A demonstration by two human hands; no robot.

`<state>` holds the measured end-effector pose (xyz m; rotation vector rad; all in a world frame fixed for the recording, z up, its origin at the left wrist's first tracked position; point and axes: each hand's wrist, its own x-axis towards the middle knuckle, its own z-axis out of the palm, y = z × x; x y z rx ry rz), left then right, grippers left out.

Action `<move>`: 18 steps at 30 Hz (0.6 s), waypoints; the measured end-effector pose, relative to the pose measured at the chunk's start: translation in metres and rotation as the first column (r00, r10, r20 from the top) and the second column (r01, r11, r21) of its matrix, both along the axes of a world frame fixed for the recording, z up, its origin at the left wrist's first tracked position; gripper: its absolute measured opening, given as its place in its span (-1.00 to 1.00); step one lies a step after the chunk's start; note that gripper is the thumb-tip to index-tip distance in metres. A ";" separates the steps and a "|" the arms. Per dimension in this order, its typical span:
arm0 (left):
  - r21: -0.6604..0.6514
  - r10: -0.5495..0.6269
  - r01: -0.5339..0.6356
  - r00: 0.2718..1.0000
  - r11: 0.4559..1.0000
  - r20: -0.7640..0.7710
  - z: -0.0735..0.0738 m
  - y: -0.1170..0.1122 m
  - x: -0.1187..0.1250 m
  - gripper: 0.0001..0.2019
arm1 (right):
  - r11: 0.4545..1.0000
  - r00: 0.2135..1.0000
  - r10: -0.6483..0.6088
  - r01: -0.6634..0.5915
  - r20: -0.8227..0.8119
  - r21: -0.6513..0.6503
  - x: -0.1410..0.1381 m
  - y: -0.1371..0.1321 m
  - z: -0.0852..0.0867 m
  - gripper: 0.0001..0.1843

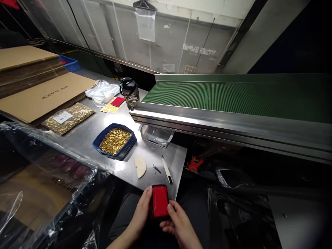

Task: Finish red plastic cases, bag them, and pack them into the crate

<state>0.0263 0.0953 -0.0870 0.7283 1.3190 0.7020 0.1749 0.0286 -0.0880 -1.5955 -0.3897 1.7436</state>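
A small case with a red face and black edges [160, 201] is held over my lap, just off the front edge of the metal table [118, 168]. My left hand [141, 211] closes on its left side, with the thumb along the edge. On the lower right side, my right hand [178, 219] grips it between thumb and bent fingers. Past the case on the table lie a white pen-like tool with a dark tip [167, 170], a nail clipper [156, 168] and a pale notched disc [140, 167]. Behind these sits a blue tray [97, 142] of small gold-coloured pieces [114, 141].
A green conveyor belt [207, 97] with a metal rail runs off to the right. Further back are a dark bottle [129, 91], a clear bin [157, 135] and a bag of gold pieces [68, 117]. Cardboard sheets [52, 93] are stacked left; a plastic-lined box [36, 193] stands front left.
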 end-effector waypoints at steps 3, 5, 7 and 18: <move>0.229 -0.079 0.137 0.966 0.964 -0.245 0.001 0.018 -0.026 -0.54 | 0.998 0.998 -0.058 0.059 0.028 -0.024 0.007 0.011 0.004 -0.20; 0.360 -0.050 0.202 0.920 0.911 -0.390 0.001 0.035 -0.047 -0.59 | 0.997 0.995 -0.076 0.077 0.061 -0.015 0.000 0.018 0.003 -0.19; 0.455 -0.012 0.264 0.874 0.851 -0.487 -0.002 0.054 -0.064 -0.62 | 0.996 0.990 -0.093 0.092 0.108 0.011 -0.015 0.027 0.000 -0.18; 0.595 0.026 0.531 0.732 0.603 -0.680 0.020 0.136 -0.053 -0.75 | 0.978 0.842 0.090 -0.176 0.532 0.114 -0.024 0.057 0.002 -0.40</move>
